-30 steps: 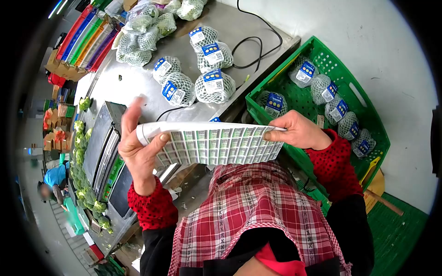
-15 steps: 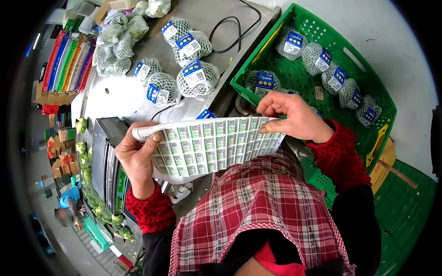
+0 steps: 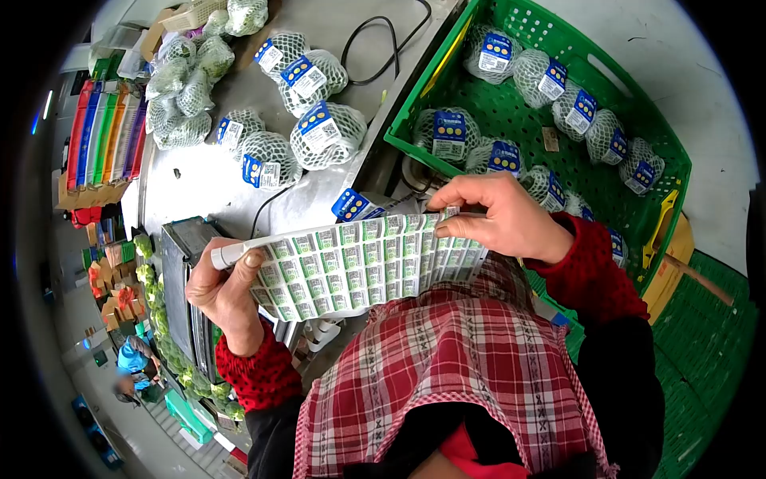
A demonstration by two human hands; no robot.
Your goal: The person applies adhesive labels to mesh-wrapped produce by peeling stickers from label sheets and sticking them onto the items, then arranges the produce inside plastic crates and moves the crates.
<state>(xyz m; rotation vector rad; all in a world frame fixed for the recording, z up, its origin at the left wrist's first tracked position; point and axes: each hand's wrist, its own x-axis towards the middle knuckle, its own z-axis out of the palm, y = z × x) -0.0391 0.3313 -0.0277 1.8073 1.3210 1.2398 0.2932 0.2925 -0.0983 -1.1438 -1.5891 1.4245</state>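
A white sheet of small green-and-black printed stickers (image 3: 343, 267) is stretched between my hands in front of the plaid apron. My left hand (image 3: 226, 291) is closed on its curled left end, thumb on the printed face. Near the upper right edge, my right hand (image 3: 503, 219) pinches the sheet between thumb and fingers; whether a single sticker is lifted there I cannot tell. Just behind the sheet lies a blue label (image 3: 351, 206), partly covered. Beyond it, several net-wrapped green vegetables (image 3: 329, 136) with blue-and-white labels rest on the metal table (image 3: 199, 188).
At the right, a green crate (image 3: 407, 132) holds several labelled net-wrapped vegetables. A pile of unlabelled netted ones (image 3: 183, 92) lies at the far left of the table, and a black cable (image 3: 395, 48) loops across it. Broccoli (image 3: 159, 311) lines the left side; another person (image 3: 136, 359) is in the background.
The view has shifted slightly, showing more of the blue label behind the sheet. My hands and the sheet have moved a little left, with both still gripping it.
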